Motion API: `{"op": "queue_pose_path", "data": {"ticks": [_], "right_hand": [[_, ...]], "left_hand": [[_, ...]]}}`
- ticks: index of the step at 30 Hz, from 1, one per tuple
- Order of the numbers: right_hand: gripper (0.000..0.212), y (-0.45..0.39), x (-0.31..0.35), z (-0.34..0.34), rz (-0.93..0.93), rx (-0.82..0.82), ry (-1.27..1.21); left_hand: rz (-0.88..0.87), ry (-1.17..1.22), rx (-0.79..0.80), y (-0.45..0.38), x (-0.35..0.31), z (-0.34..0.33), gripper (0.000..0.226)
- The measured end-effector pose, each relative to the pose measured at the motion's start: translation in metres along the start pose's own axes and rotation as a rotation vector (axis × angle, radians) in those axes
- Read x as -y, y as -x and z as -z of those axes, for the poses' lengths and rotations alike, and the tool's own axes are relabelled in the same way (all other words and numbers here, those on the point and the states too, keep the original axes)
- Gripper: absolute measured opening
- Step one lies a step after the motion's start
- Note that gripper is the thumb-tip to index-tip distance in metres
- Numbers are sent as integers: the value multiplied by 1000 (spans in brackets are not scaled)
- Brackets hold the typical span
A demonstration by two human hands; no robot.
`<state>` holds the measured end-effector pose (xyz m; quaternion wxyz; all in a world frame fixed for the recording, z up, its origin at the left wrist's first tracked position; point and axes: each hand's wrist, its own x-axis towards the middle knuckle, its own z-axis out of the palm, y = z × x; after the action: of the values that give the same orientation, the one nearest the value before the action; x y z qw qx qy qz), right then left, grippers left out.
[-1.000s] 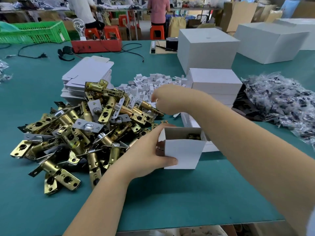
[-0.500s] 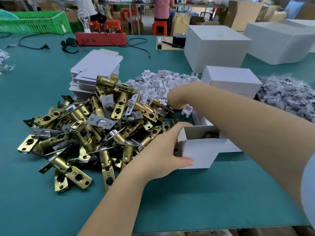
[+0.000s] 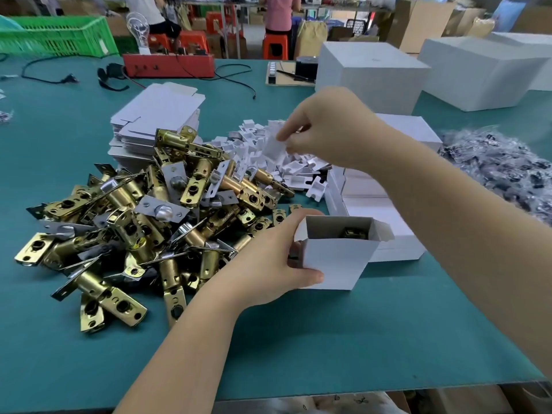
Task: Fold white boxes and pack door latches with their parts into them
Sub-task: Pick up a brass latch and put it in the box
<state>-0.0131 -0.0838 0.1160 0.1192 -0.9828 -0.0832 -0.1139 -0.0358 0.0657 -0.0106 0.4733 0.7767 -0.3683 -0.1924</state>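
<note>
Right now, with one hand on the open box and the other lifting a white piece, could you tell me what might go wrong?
1. The open white box stands upright, steadied only by the left hand; a nudge could tip it.
2. The right hand pinches the white plastic piece by one edge, so it may slip back into the pile.
3. The latch pile crowds the box and could snag it.

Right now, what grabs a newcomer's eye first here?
The big heap of brass door latches sprawled across the green table, left of centre. Right beside it, the left hand grips an open white box with a latch inside, while the right hand pinches a white plastic part above the pile of them.
</note>
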Motion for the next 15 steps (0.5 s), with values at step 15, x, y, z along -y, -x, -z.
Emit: {"op": "queue_pose_path", "data": {"ticks": [15], "right_hand": [[31, 113, -32, 2, -40, -211, -476]], "left_hand": [[20, 12, 0, -3, -1, -1, 71]]}}
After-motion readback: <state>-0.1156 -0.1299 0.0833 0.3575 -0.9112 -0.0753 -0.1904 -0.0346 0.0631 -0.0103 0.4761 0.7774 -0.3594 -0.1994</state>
